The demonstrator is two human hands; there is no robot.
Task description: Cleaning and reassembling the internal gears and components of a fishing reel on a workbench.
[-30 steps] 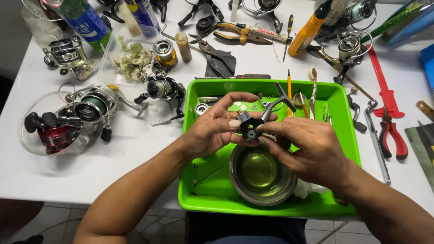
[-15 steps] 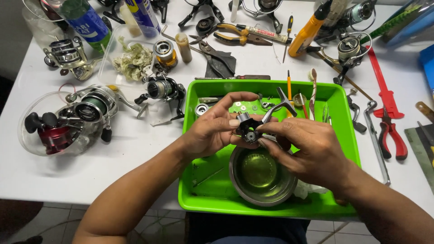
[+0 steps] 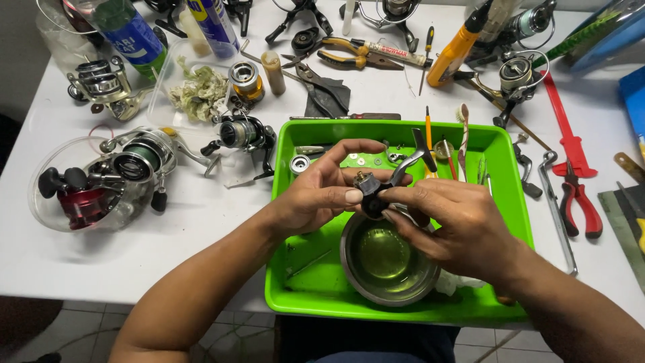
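Observation:
Both hands meet over a bright green tray (image 3: 295, 296). My left hand (image 3: 321, 195) and my right hand (image 3: 457, 225) pinch a small dark fishing reel body (image 3: 371, 198) between fingers and thumbs; a grey metal arm (image 3: 413, 156) sticks up from it to the right. Directly under the part sits a round steel bowl (image 3: 386, 259) with a little liquid in it. Small washers and screws (image 3: 363, 160) lie on the tray floor behind my fingers.
Spinning reels (image 3: 134, 161) sit left of the tray, one in a clear tub (image 3: 74, 202). Spray cans (image 3: 131, 30), pliers (image 3: 356, 57), scissors (image 3: 322, 87) and a yellow bottle (image 3: 457, 50) crowd the back. Red pliers (image 3: 578, 202) lie right. The table's front edge is close.
The reel body has been turned slightly in my fingers and lifted a little; its metal arm now points up to the right. Both hands stay over the bowl.

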